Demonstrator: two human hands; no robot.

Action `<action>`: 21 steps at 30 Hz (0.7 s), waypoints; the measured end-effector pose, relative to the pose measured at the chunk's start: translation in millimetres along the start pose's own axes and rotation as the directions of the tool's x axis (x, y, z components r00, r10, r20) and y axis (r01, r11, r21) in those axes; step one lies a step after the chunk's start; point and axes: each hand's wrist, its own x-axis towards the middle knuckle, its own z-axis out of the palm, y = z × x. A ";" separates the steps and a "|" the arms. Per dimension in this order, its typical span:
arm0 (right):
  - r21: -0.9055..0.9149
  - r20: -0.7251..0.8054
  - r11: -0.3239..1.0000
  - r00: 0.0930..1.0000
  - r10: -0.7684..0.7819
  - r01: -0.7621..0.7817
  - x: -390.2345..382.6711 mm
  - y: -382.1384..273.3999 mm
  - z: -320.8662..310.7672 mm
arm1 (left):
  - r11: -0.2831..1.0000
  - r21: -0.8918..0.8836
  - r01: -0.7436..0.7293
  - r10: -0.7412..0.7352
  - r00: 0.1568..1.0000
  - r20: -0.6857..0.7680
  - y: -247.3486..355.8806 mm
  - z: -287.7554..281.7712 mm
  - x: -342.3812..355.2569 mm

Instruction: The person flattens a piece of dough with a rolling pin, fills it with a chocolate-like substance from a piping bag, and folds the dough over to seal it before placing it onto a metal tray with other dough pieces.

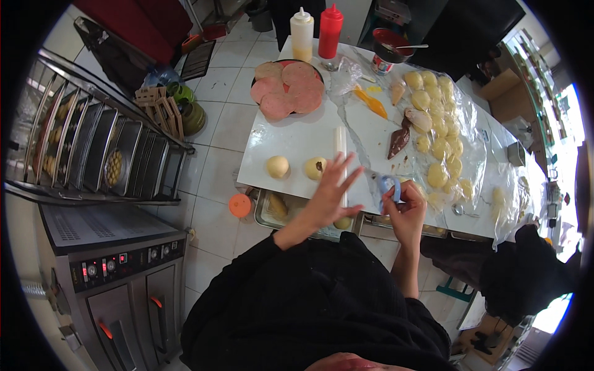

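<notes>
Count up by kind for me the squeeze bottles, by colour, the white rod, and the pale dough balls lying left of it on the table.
White squeeze bottle: 1
Red squeeze bottle: 1
White rod: 1
Pale dough balls left of it: 2
Total: 5

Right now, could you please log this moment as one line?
left hand: open, spread | right hand: holding bluish item | near left hand: dough ball, white rod

Near the counter's (263, 142) front left corner sit two dough balls (278, 167); behind them, meat slices (277, 105) on a plate (320, 73); squeeze bottles (302, 38) at the back edge; dough pieces (439, 127) toward the right.
</notes>
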 end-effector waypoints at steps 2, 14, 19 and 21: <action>0.092 0.240 0.991 0.964 -0.115 0.095 -4.0 -25.1 10.2 | 0.965 -0.253 -0.065 0.053 0.997 -0.053 13.4 7.1 3.3; 0.465 0.573 0.885 0.766 -0.293 -0.009 46.2 -21.6 92.6 | 0.889 -0.385 0.249 -0.238 0.968 0.077 -28.0 -68.6 -23.9; 0.519 0.479 0.849 0.789 -0.385 0.099 68.9 -26.4 138.5 | 0.914 -0.070 0.399 -0.401 0.916 -0.020 -124.6 -92.2 -59.4; 0.556 0.440 0.813 0.769 -0.465 0.174 72.0 -10.6 153.0 | 0.914 -0.017 0.406 -0.405 0.914 0.033 -142.5 -83.5 -65.2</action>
